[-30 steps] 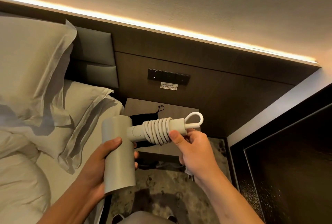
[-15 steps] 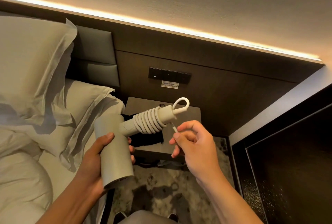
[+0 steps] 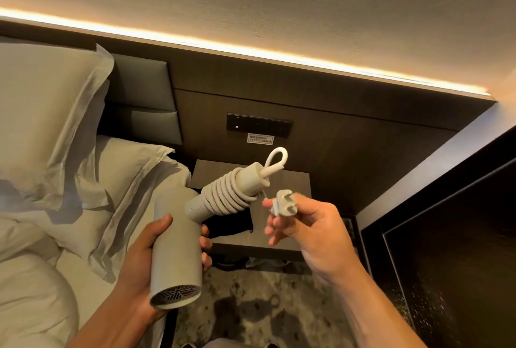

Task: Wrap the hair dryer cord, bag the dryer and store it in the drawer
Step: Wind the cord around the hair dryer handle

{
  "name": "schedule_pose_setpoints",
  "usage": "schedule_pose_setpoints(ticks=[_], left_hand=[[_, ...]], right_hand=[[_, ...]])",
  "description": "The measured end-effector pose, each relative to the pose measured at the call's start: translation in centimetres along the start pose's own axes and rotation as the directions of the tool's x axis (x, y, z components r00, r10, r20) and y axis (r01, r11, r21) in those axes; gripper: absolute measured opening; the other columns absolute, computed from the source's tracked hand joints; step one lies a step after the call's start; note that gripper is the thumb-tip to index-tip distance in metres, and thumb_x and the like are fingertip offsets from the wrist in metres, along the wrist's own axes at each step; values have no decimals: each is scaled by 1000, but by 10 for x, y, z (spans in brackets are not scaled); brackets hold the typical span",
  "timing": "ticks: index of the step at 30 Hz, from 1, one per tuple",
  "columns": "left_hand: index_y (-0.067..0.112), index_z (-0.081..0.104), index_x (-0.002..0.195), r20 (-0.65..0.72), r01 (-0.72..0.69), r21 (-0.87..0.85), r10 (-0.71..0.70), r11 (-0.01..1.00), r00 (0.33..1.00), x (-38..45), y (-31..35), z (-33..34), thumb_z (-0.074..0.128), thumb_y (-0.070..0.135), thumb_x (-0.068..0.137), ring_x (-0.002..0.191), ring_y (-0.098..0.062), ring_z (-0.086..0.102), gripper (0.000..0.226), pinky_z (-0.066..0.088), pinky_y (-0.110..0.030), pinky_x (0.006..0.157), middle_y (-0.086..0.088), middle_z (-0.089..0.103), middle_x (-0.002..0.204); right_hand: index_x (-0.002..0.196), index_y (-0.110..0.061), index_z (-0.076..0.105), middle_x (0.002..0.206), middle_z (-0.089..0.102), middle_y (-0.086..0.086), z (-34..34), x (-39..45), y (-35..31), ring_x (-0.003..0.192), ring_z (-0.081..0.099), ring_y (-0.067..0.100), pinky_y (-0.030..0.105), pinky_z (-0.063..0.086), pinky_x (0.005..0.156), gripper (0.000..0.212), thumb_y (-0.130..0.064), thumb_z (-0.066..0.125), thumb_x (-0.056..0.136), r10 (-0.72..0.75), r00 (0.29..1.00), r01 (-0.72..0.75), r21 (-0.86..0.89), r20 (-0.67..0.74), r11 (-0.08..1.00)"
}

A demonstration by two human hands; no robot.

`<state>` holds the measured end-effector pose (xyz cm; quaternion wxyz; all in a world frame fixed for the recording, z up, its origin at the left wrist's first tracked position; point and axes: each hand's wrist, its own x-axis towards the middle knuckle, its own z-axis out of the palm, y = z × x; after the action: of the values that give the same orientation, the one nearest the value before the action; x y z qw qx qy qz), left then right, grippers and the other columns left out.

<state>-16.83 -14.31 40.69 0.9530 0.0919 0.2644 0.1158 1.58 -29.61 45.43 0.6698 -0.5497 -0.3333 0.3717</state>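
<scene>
A pale grey hair dryer (image 3: 177, 250) is held in mid-air, barrel pointing down toward me. My left hand (image 3: 139, 261) grips the barrel from the left. Its cord (image 3: 223, 194) is coiled in several turns round the handle, with a small loop sticking out past the handle's end. My right hand (image 3: 310, 227) pinches the white two-pin plug (image 3: 284, 202) just right of the handle. A black bag (image 3: 229, 224) lies on the wooden nightstand (image 3: 282, 236) behind the dryer, partly hidden by it. No drawer front shows plainly.
A bed with white pillows (image 3: 50, 121) and duvet fills the left. A dark wall panel with a switch plate (image 3: 259, 125) rises behind the nightstand. A dark glossy cabinet or door (image 3: 452, 250) stands at the right. Patterned carpet (image 3: 251, 305) lies below.
The dryer's handle has tilted upward and the barrel turned to show its rear grille. My right hand left the handle's end and now holds up the plug.
</scene>
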Motion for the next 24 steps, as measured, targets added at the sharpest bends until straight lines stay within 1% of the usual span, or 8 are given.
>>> schedule_pose_setpoints(ticks=[3, 7, 10, 13, 14, 16, 19, 24], left_hand=[[13, 55, 124, -1, 1, 1, -1, 1000, 1000, 0, -2, 4, 60, 41, 78, 63, -25, 60, 54, 60, -38, 54, -15, 61, 86], [11, 53, 123, -5, 5, 15, -5, 1000, 1000, 0, -2, 4, 58, 43, 77, 62, -24, 61, 56, 59, -38, 51, -14, 60, 86], [11, 54, 123, -6, 11, 33, -11, 999, 1000, 0, -1, 2, 57, 42, 76, 60, -26, 61, 56, 59, -39, 50, -15, 60, 84], [10, 55, 119, -10, 16, 55, -15, 998, 1000, -1, -3, 3, 56, 42, 76, 58, -27, 61, 54, 58, -38, 48, -16, 60, 81], [10, 55, 119, -12, 18, 51, -17, 999, 1000, 0, -3, 3, 57, 42, 75, 58, -27, 60, 54, 59, -38, 48, -17, 60, 80], [9, 56, 117, -13, 16, 48, -16, 999, 1000, 0, -3, 4, 57, 42, 75, 58, -27, 60, 54, 59, -38, 48, -17, 60, 80], [6, 57, 117, -18, 24, 58, -23, 998, 1000, 2, -2, 4, 58, 41, 75, 59, -27, 61, 54, 59, -39, 49, -17, 60, 81], [8, 58, 119, -21, 15, 58, -13, 998, 1000, 6, -1, 2, 59, 40, 76, 62, -27, 61, 53, 59, -39, 51, -17, 61, 85]], right_hand=[[98, -17, 77, 106, 68, -1, -1, 1, 3, 88, 67, 22, 32, 60, 59, 39, -49, 78, 75, 16, 1000, -14, 65, -23, 998], [100, -18, 75, 112, 72, 7, -4, 0, 6, 74, 68, 23, 30, 58, 55, 40, -52, 72, 80, 70, 998, -70, 158, 5, 985], [105, -18, 74, 103, 74, 9, -7, 1, 8, 60, 65, 18, 29, 56, 52, 44, -54, 72, 79, 72, 997, -65, 190, -33, 980], [114, -19, 66, 91, 74, 15, -11, 4, 11, 50, 60, 18, 28, 53, 47, 53, -51, 78, 75, 90, 989, -61, 224, -121, 973], [113, -21, 64, 88, 73, 17, -13, 5, 12, 48, 59, 18, 28, 52, 45, 50, -49, 79, 74, 94, 986, -59, 241, -135, 969], [112, -22, 64, 86, 72, 17, -15, 6, 13, 46, 57, 17, 27, 50, 44, 44, -46, 77, 78, 89, 984, -50, 238, -154, 970], [115, -20, 68, 81, 71, 11, -16, 7, 17, 47, 51, 12, 27, 48, 44, 33, -38, 66, 88, 85, 981, -45, 217, -175, 975], [120, -21, 70, 80, 66, 5, -14, 7, 25, 53, 43, 11, 25, 47, 47, 34, -31, 60, 89, 85, 982, -55, 172, -171, 984]])
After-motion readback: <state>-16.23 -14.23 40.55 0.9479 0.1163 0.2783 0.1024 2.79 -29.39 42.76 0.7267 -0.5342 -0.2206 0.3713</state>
